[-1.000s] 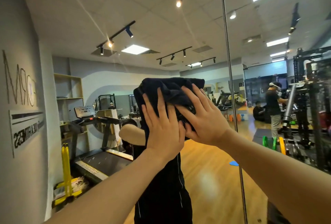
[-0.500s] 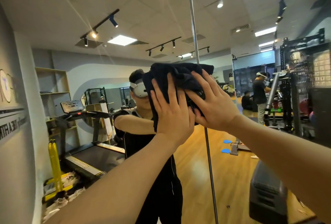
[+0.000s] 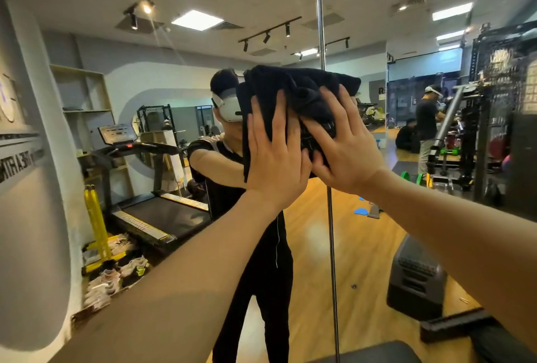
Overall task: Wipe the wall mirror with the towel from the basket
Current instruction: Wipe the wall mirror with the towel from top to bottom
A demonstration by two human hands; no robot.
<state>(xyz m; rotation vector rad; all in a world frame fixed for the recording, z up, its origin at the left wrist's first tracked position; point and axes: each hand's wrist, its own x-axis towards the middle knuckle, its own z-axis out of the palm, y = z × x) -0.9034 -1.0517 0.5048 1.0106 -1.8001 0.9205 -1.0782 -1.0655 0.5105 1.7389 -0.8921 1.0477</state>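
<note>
A bunched dark navy towel (image 3: 293, 92) is pressed flat against the wall mirror (image 3: 363, 246) at head height. My left hand (image 3: 276, 156) lies on the towel's lower left with straight fingers pointing up. My right hand (image 3: 343, 144) presses the towel's lower right, fingers spread and straight. The towel straddles the vertical seam (image 3: 320, 14) between two mirror panels. The basket is out of sight.
The mirror reflects a gym: my own reflection (image 3: 252, 246) in black, a treadmill (image 3: 151, 205) at left, a weight rack (image 3: 476, 130) and other people at right. A grey wall (image 3: 26, 188) adjoins the mirror's left edge. A dark bench edge (image 3: 377, 354) sits below.
Both hands and the towel have slid right along the mirror, from left of the panel seam to across it. My reflected head has come out from behind the towel.
</note>
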